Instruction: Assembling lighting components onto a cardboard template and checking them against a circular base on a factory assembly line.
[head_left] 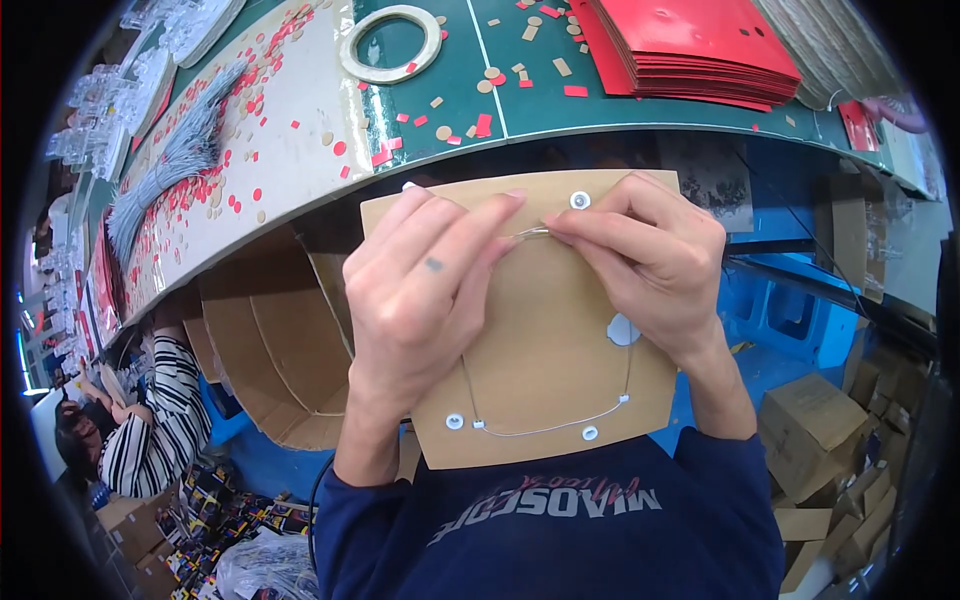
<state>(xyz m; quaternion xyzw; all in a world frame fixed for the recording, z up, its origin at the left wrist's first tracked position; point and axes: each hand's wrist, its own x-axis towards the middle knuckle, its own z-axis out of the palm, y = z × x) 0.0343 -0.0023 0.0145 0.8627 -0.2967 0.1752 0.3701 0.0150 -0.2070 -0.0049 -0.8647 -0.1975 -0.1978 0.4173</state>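
A brown card sheet leans against my body, tilted toward me below the table edge. My right hand pinches a thin grey cord near the sheet's top edge. At the cord's other side is my left hand, fingers curled, thumb tip against the cord and index fingertip raised above it. White round buttons are fixed on the sheet, one partly beside my right fingers. Along its lower part a light string runs between two small white clips, its ends rising toward my hands.
On the green table lie a tape roll, a stack of red folders, a grey cord bundle and scattered red and tan scraps. An open carton stands left, cardboard boxes right. A person in striped sleeves sits far left.
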